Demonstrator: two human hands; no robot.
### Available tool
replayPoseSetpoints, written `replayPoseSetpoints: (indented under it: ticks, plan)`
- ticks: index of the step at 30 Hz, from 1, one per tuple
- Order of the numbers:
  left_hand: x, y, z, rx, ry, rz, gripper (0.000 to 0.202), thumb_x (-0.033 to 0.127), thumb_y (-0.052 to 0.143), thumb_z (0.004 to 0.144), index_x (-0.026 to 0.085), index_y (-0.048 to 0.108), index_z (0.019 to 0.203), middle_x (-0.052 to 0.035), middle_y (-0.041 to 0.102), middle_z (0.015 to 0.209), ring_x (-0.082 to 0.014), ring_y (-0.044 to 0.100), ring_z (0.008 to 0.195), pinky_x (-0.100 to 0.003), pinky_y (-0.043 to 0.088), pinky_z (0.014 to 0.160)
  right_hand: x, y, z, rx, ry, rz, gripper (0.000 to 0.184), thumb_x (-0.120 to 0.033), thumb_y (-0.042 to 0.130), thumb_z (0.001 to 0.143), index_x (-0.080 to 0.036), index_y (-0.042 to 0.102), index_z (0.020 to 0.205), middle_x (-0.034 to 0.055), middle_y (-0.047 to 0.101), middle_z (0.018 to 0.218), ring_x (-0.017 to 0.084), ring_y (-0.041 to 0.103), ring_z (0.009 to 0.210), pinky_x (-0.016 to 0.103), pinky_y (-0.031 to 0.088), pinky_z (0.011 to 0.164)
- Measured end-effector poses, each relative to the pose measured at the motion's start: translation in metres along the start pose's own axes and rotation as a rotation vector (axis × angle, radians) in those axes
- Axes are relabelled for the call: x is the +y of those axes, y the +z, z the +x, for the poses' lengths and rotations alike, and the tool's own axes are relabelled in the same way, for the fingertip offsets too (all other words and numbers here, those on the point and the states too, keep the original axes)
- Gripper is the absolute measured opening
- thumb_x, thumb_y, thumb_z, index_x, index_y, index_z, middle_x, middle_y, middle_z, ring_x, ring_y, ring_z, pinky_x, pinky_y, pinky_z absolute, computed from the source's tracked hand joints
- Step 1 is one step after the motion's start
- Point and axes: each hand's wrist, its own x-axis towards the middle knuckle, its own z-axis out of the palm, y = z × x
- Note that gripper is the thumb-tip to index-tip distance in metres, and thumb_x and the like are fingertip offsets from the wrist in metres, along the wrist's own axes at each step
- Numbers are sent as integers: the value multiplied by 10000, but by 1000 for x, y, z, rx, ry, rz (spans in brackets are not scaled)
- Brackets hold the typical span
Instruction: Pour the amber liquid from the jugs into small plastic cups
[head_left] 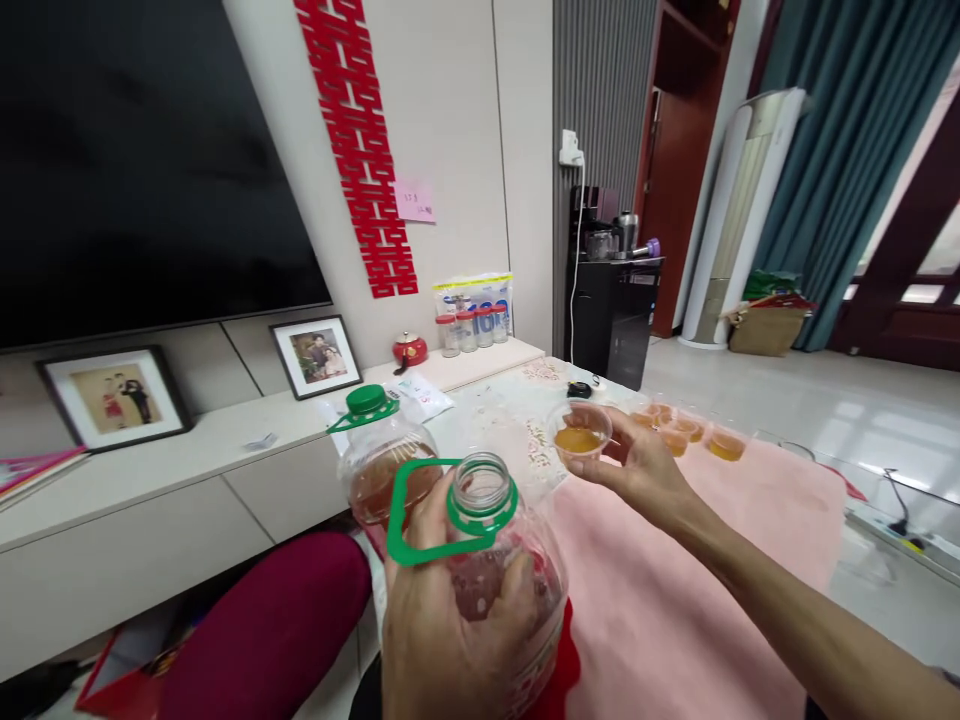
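My left hand [450,630] is wrapped round a large clear plastic jug [544,570] with an uncapped mouth and a green carry handle. To the right, my right hand [637,460] grips a small clear plastic cup [581,440] by its side, with amber liquid in its lower part. Behind the held jug stands a second jug [386,460] with a green cap, containing reddish-brown liquid. Beyond my right hand, several similar cups [726,443] of amber liquid are grouped on the pink cloth [697,560].
A black tape measure [579,389] lies near the table's far edge. Several red-lidded jars [466,332] stand on the white cabinet [180,490], along with two framed photos [315,355]. A magenta cushion-like seat [277,630] is at lower left. A power strip [900,540] lies at right.
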Motion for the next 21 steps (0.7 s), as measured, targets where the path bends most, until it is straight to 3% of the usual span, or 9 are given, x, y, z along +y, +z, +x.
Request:
replayPoseSetpoints:
  ticks: [2, 4, 10, 18, 21]
  plan:
    - [-2, 1, -2, 24, -5, 68, 587, 444, 629, 829, 237, 557, 1374, -136, 648, 1319, -385, 593, 1313, -610, 492, 1134, -19, 8, 4, -53, -65, -1, 545, -334, 881, 660, -311, 760, 1191, 64, 803, 1180, 364, 740, 1167, 604, 590, 1001]
    - [-3, 2, -5, 38, -33, 90, 641, 483, 617, 831, 219, 526, 1408, -162, 651, 1304, -425, 554, 1348, -653, 489, 1105, -37, 13, 7, -93, -122, 0, 550, -322, 886, 655, -323, 760, 1191, 56, 806, 1171, 364, 743, 1159, 609, 591, 996]
    - [-4, 7, -7, 83, -17, 90, 701, 342, 628, 785, 262, 485, 1466, -128, 613, 1434, -379, 582, 1327, -611, 523, 1084, -77, 20, 10, -194, -310, -153, 521, -287, 856, 721, -278, 724, 1225, 71, 787, 1231, 315, 738, 1157, 532, 604, 967]
    - [-7, 6, -1, 8, -9, 29, 610, 287, 675, 753, 295, 566, 1353, -83, 698, 1322, -330, 671, 1227, -569, 556, 1060, -97, 20, 16, -242, -605, -438, 500, -270, 807, 831, -256, 656, 1308, 56, 778, 1188, 251, 735, 1097, 430, 587, 950]
    - [-7, 6, 0, 10, 2, -14, 586, 269, 674, 747, 293, 563, 1322, -73, 702, 1310, -315, 657, 1256, -600, 504, 1135, -98, 21, 18, -243, -694, -491, 484, -234, 790, 849, -243, 643, 1310, 60, 772, 1186, 240, 735, 1097, 410, 588, 959]
